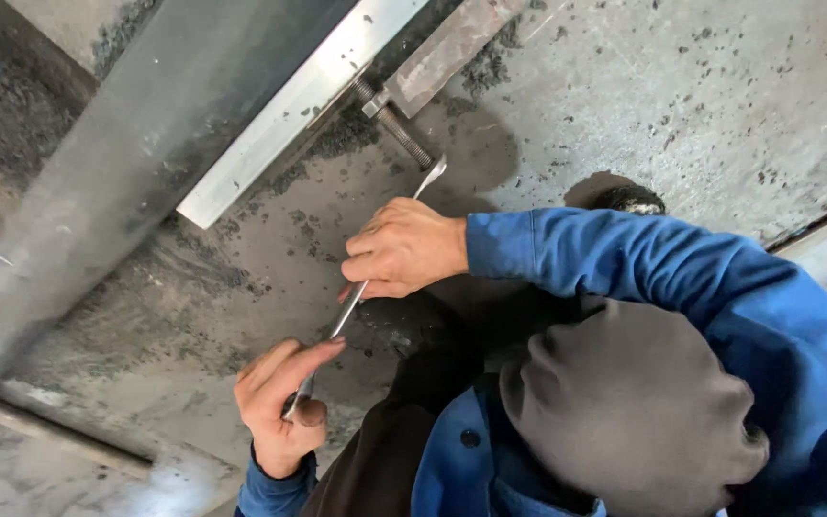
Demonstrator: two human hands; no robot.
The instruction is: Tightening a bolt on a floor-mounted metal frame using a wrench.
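I hold a long flat spanner [356, 297] in both hands. My left hand [279, 407] sits near me at the handle end, fingers [303, 359] clamped round it with the forefinger laid along the shaft, which steadies the tool and gives me leverage. My right hand [404, 249] grips further up, fingers closed over the middle of the shaft, pressing it so the far end stays on line. That far tip [433, 172] lies just beside the end of a threaded bolt [399, 120], which runs up and left to a nut under a rusty flat bar [447, 48]. I cannot tell whether the tip is touching the bolt. Left of the bolt runs a pale metal rail [289, 110] along a big grey beam [117, 163]. The steel surface [720, 105] beneath is dusted with dark grit, thickest about the bolt. My blue sleeve [605, 258] crosses from the right.
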